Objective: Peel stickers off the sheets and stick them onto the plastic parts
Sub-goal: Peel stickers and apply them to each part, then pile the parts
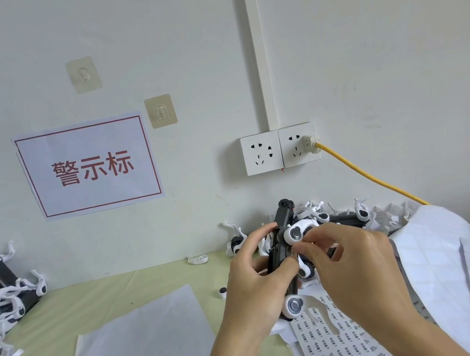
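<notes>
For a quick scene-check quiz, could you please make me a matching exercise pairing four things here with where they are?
Things:
1. yellow cable
2. sticker sheet
3. red-framed sign
4. plastic part

Places:
A. taped to the wall, left
B. held in the left hand, with the right hand pinching at it
C. plugged into the right wall socket
D. flat on the table, under the hands

Pairs: 1-C, 2-D, 3-A, 4-B

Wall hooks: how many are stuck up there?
2. One hook is high on the wall, above the sign; the other hook is lower, by the sign's top right corner. None seem hidden.
</notes>
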A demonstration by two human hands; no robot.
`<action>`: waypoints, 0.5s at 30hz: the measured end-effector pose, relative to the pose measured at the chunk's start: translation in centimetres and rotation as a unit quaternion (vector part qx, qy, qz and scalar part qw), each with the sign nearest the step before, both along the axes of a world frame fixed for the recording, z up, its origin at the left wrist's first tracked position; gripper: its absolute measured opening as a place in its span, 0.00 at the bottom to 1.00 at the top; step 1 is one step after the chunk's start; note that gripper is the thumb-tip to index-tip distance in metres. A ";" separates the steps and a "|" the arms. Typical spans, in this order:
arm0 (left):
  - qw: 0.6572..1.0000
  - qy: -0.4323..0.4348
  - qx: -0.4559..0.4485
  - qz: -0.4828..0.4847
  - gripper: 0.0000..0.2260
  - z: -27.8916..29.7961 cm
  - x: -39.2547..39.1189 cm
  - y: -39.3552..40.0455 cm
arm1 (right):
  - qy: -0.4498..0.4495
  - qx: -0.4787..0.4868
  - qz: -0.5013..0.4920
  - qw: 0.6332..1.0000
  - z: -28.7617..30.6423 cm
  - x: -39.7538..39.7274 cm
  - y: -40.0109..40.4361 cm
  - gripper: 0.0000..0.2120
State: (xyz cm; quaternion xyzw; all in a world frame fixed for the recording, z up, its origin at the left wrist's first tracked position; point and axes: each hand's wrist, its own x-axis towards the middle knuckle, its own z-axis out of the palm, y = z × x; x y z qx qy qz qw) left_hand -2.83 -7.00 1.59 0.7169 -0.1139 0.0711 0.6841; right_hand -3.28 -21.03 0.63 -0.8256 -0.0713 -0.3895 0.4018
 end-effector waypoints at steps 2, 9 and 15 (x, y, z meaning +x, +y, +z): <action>1.000 0.008 -0.027 0.007 0.18 0.0 0.1 0.1 | -0.043 -0.002 0.026 0.999 0.1 -0.3 -0.1 0.04; 0.994 0.019 -0.106 -0.006 0.17 0.4 0.1 0.5 | -0.054 -0.086 0.154 0.983 0.2 -0.8 -0.2 0.22; 0.991 0.018 -0.129 -0.030 0.15 0.3 0.1 0.6 | -0.097 -0.087 0.106 0.986 0.2 -0.6 -0.3 0.22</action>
